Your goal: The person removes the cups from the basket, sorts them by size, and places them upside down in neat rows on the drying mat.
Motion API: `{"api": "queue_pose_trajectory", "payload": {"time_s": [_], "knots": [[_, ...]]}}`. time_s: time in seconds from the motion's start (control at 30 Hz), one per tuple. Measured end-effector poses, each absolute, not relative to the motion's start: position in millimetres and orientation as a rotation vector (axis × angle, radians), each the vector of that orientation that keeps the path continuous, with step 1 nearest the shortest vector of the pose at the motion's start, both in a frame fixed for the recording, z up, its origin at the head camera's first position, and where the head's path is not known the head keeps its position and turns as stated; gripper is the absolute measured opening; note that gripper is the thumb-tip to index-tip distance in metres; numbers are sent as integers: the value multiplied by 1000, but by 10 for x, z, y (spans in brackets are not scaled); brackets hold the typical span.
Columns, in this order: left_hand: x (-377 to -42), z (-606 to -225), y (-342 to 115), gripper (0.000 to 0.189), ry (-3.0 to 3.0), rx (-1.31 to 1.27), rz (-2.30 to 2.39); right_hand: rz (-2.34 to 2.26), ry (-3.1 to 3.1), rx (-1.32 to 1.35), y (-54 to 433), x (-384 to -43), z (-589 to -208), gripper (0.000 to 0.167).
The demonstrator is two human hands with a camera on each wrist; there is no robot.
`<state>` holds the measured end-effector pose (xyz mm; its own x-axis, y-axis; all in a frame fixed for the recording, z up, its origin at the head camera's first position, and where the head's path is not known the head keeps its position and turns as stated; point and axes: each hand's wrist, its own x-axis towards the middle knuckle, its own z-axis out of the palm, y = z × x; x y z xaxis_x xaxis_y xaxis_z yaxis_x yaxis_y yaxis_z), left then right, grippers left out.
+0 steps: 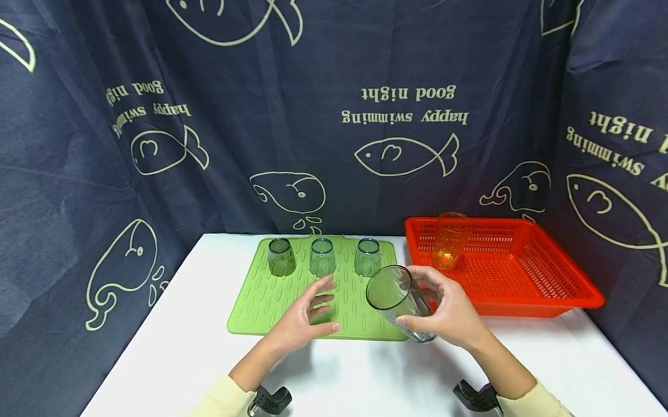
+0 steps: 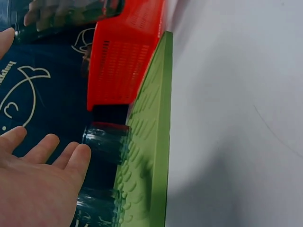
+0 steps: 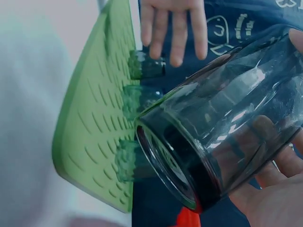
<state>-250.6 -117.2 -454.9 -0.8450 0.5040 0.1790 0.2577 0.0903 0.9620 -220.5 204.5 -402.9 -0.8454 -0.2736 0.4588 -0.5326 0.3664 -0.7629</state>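
Note:
My right hand (image 1: 449,306) grips a tall grey glass (image 1: 401,302), tilted with its rim toward the upper left, in front of the green drying mat (image 1: 317,319). In the right wrist view the thick base of that glass (image 3: 175,161) faces the mat. To the left of it my left hand (image 1: 300,320) hovers over the mat's front edge with fingers spread and nothing in them. Along the back of the mat stand three small glasses: a grey-green one (image 1: 282,258), a middle one (image 1: 322,258) and a right one (image 1: 367,258), the latter two blue-rimmed.
At the back right sits a red plastic basket (image 1: 554,307) with slotted walls. An amber-tinted glass (image 1: 449,240) leans inside its left end. The white table (image 1: 167,381) is bordered by dark blue curtains (image 1: 329,108) printed with fish.

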Motion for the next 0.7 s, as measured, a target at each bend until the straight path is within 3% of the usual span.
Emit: {"api": "queue_pose_trajectory", "payload": {"time_s": [0.7], "knots": [[-2400,-4486,-953,93,2153,900,1793,1328,-2449,818,1741,-2224,-4395,74]]}}
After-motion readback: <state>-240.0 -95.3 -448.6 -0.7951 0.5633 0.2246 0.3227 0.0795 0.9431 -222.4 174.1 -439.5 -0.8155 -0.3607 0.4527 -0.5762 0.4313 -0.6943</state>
